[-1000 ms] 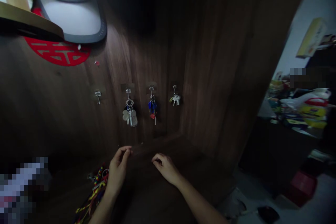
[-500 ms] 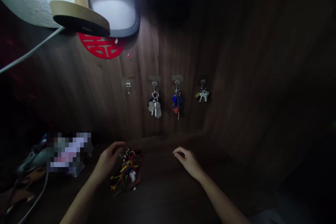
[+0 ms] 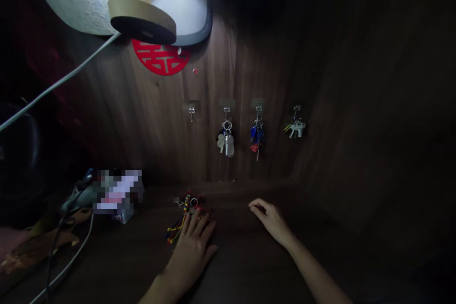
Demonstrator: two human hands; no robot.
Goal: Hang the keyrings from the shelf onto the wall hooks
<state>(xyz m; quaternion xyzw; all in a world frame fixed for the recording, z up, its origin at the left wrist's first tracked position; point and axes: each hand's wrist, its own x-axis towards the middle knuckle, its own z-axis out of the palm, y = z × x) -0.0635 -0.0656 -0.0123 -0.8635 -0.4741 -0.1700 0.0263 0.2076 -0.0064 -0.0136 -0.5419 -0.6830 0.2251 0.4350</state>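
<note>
My left hand (image 3: 194,249) lies over a bundle of colourful cords and keys (image 3: 175,232) on the dark wooden surface, palm down with its fingers spread. A metal ring (image 3: 194,202) and a braided cord (image 3: 187,203) show past its fingertips; the rest of the bundle is hidden under the hand. To the right, apart from the bundle, my right hand (image 3: 273,221) rests with its fingers curled and the fingertips near the thumb. Whether anything is inside its fingers is hidden.
Key bunches hang from wall hooks: silver keys (image 3: 227,141), blue and red keys (image 3: 256,137) and pale keys (image 3: 297,128). A leftmost hook (image 3: 191,110) holds nothing. A lamp (image 3: 142,19) stands out above. A blurred box (image 3: 123,194) and cables (image 3: 73,259) lie at left.
My left hand has moved from beside the bundle to on top of it, its fingers now spread. The view has shifted, so the scene sits further right. My right hand keeps its curled pose.
</note>
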